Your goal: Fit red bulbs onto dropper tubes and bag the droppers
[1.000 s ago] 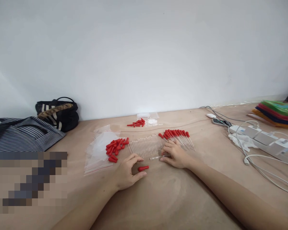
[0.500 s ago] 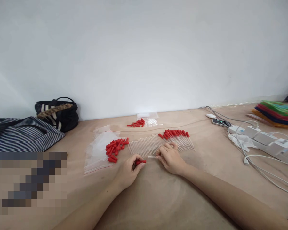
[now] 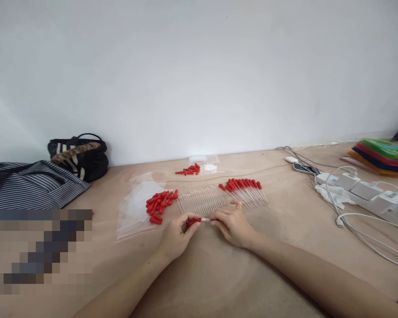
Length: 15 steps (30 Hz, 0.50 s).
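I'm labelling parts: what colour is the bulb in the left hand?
Red; the bulb shows best in the head view.

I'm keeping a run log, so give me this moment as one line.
left hand: holds red bulb | right hand: holds clear tube | tube end at bulb mouth

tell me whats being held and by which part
Left hand: a red rubber bulb, by its body. Right hand: a clear tube, towards its right end.
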{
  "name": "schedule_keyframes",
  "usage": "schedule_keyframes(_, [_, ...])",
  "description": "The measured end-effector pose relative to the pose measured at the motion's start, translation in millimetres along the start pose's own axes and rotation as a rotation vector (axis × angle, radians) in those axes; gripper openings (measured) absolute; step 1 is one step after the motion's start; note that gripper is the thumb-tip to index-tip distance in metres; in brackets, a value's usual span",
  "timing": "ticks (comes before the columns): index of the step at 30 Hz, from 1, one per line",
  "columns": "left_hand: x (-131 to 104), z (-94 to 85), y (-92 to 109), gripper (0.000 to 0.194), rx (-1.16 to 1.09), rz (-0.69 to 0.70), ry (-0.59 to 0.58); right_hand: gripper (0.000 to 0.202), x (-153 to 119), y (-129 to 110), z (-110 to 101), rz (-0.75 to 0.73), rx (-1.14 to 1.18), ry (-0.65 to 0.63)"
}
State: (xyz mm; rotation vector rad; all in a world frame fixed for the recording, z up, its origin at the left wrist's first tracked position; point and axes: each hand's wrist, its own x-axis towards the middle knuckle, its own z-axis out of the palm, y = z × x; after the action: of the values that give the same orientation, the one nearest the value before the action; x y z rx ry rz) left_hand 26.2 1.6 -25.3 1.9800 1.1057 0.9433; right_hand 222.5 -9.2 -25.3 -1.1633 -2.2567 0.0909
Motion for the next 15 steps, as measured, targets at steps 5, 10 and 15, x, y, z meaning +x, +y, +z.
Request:
schedule_keyframes(5, [-1.4,3.9,-5.9,0.016,-0.044,-0.027,0.066,0.017,-3.6,-7.2,1.3,-0.043,0.049,0.032])
schedule_keyframes(10, [-2.7,3.4,-6.9,0.017,-0.037,-0.024,0.066,0.019,-4.4,-6.9,1.6,-0.087,0.058,0.025])
schedule_keyframes(15, [-3.9,3.4,-6.0,0.017,-0.006,-0.028,0.006,0.02,-2.8,1.1,-1.7,-0.177,-0.052,-0.003])
